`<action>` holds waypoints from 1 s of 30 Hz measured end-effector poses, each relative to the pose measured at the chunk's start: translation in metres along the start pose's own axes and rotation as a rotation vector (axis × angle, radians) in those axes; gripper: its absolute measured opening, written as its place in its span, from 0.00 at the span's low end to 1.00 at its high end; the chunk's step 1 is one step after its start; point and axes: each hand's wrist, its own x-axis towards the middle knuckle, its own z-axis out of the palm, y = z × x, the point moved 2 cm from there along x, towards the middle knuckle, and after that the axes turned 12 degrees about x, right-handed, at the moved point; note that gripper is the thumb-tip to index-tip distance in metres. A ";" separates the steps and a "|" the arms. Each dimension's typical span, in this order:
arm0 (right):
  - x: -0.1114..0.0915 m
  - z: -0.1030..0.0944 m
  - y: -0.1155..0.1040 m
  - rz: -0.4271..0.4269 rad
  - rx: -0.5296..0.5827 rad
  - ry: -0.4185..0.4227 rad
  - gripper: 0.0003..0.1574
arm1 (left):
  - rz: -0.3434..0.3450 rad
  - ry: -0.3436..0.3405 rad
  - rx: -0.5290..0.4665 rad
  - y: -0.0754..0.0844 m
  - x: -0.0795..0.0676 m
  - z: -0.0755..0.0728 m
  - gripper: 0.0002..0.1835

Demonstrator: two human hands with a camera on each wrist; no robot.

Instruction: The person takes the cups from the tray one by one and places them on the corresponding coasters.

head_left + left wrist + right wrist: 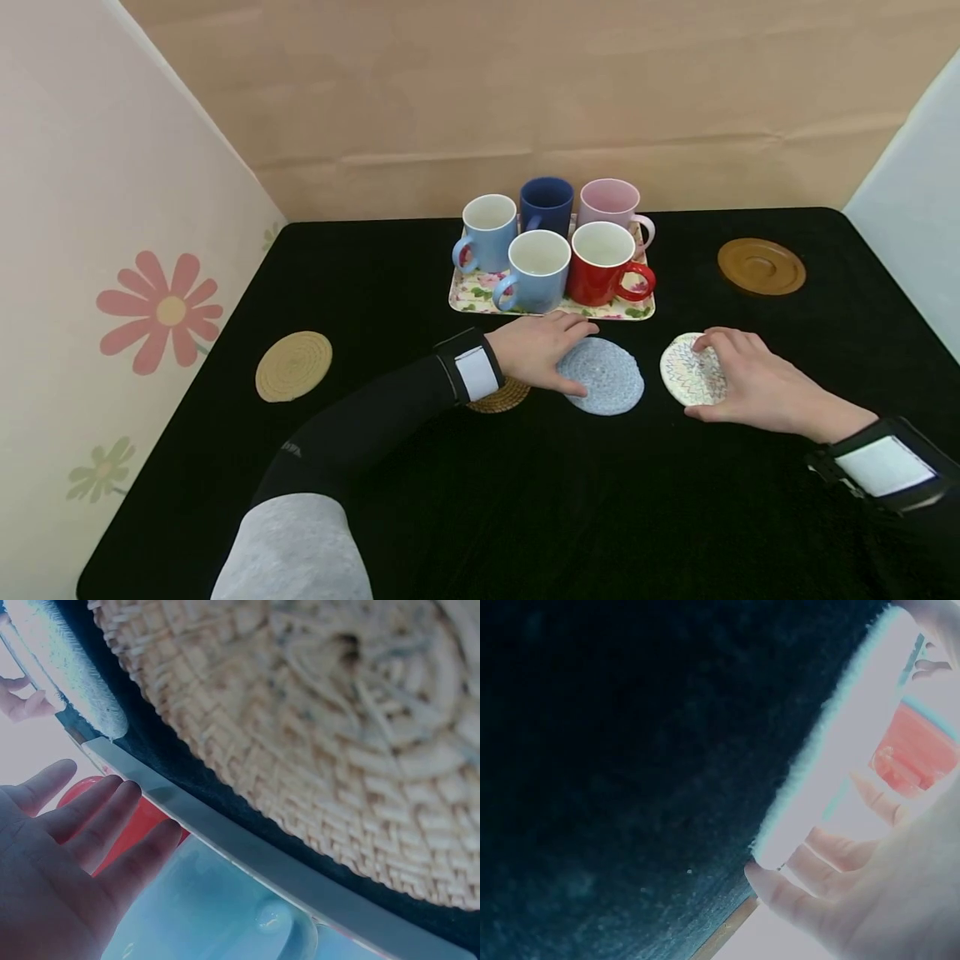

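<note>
My left hand (546, 350) reaches over the left edge of a round light-blue crocheted coaster (606, 379), fingers loosely extended and thumb apart. In the left wrist view, no object lies in its fingers. Under that wrist, a brown woven coaster (501, 397) is partly hidden; it looms large in the left wrist view (315, 750). My right hand (757, 383) grips a round white patterned coaster (688, 373) by its edges, fingers at the far side and thumb at the near side. The right wrist view shows the white coaster (840, 742) edge-on between thumb and fingers, close against the black cloth.
A floral tray (468, 302) at the back holds light-blue mugs (536, 283), a dark-blue mug (546, 204), a pink mug (609, 200) and a red mug (596, 279). A straw-coloured coaster (292, 367) lies left; a brown wooden coaster (761, 267) lies back right.
</note>
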 end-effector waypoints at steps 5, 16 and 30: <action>0.000 0.001 0.000 -0.018 0.002 0.005 0.55 | -0.001 0.005 -0.008 -0.002 -0.002 0.002 0.49; 0.002 0.001 -0.002 0.002 -0.015 -0.003 0.57 | -0.001 0.005 -0.016 -0.005 -0.007 0.002 0.50; 0.007 -0.005 -0.010 -0.105 -0.006 0.049 0.49 | 0.004 0.018 -0.043 -0.015 -0.025 0.006 0.48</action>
